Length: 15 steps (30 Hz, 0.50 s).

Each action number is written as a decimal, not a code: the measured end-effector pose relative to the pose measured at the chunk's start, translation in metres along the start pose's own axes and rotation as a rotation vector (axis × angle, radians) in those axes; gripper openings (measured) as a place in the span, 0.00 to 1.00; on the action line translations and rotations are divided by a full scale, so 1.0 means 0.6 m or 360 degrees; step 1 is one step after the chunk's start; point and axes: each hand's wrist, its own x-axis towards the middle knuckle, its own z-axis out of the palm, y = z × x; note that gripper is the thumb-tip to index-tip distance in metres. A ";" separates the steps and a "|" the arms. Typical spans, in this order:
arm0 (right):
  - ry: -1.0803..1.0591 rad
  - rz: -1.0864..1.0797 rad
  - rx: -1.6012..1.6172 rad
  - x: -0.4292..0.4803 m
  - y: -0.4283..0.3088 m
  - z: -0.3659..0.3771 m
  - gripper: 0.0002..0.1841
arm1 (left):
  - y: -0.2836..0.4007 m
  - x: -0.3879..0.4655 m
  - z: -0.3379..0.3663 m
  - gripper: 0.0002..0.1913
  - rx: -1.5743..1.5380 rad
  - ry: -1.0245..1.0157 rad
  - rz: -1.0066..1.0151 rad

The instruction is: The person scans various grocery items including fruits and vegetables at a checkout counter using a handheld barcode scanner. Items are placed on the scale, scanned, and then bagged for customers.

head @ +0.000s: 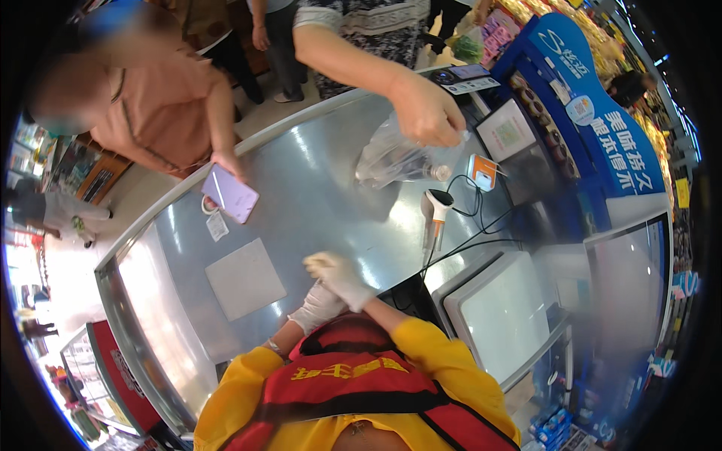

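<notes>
My left hand (317, 306) and my right hand (339, 280), both in pale gloves, are crossed at the wrists over the near edge of the metal counter (293, 208). No object shows in either; the finger positions are partly hidden or blurred. Left of them lies a flat, light square sheet (246, 279). Across the counter, another person's hand (427, 115) grips the top of a clear plastic bag (395, 155), whose contents are unclear. Right of my hands, a handheld barcode scanner (437, 209) stands with its cable attached.
A person at the far left holds a purple phone (231, 193) over the counter edge, near a small paper slip (217, 226). An orange-and-white device (482, 172) and black cables lie at the right. Nearer are a white-topped machine (499, 310) and a large screen (629, 287).
</notes>
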 end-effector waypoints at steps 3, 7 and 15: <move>0.0944 -0.0261 -0.0172 -0.089 0.018 -0.150 0.13 | 0.026 0.050 -0.105 0.22 -0.0728 0.0587 -0.0249; 0.1360 -0.0316 0.0129 -0.153 -0.018 -0.292 0.23 | 0.047 0.204 -0.226 0.28 -0.0883 0.0903 -0.0021; 0.1338 -0.0873 -0.0392 0.012 -0.099 -0.328 0.29 | 0.115 0.399 -0.233 0.28 -0.0947 0.0867 0.0387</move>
